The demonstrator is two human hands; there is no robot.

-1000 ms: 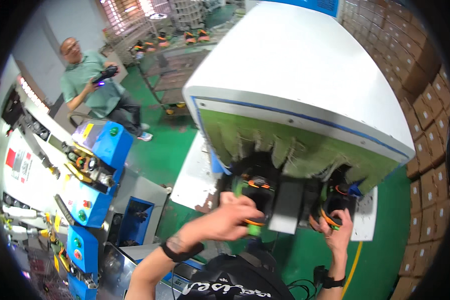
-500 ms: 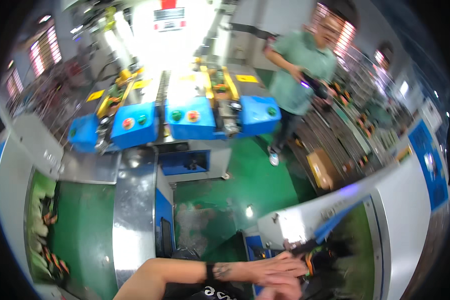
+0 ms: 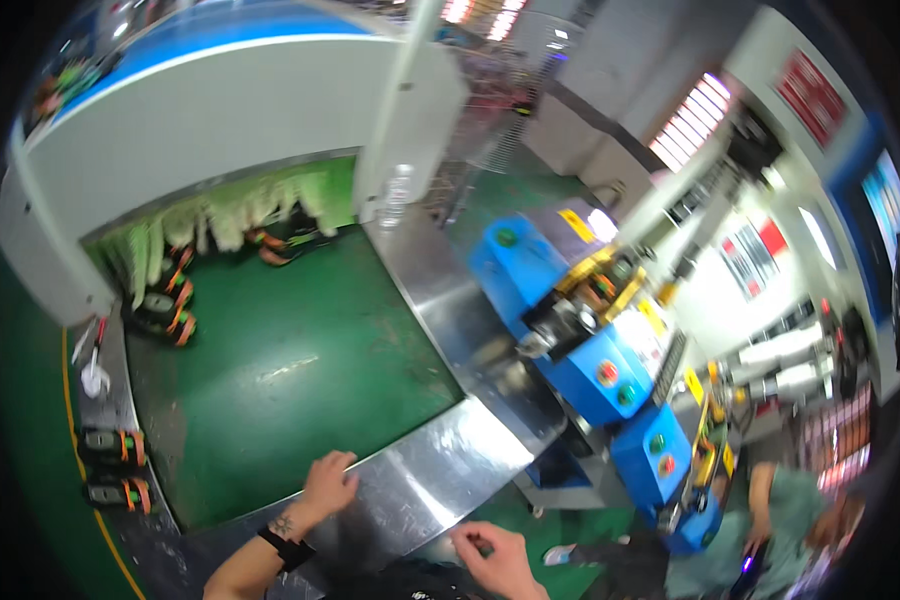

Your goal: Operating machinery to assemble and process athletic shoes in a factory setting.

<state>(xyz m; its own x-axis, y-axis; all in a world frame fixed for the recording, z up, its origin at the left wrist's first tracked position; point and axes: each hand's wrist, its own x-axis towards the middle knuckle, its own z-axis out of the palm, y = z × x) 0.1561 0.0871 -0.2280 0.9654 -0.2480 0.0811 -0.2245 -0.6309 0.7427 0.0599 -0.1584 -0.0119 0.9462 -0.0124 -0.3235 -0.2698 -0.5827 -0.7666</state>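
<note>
My left hand (image 3: 328, 487), with a black band at its wrist, hovers over the near edge of a shiny metal ledge (image 3: 420, 475). Its fingers are loosely bent and apart, and nothing shows in them. Lower and to the right, my right hand (image 3: 495, 560) is loosely curled, with no object visible in its hollow. Two black shoes with orange trim (image 3: 120, 494) lie side by side on the metal border at the left. More black-and-orange shoes (image 3: 170, 318) sit on the green surface (image 3: 280, 400) by a pale fringe curtain (image 3: 220, 215), partly hidden under it.
A grey-white machine housing (image 3: 210, 110) rises above the fringe. On the far metal ledge stands a clear bottle (image 3: 397, 195). To the right are blue control boxes (image 3: 595, 375) with red and green buttons. At the lower right a person in a green shirt (image 3: 715, 565) holds a dark device.
My view has swung left, from the blue control boxes to the fringed machine. My hands, together at the lower right before, are now apart. The shoes at left show more fully.
</note>
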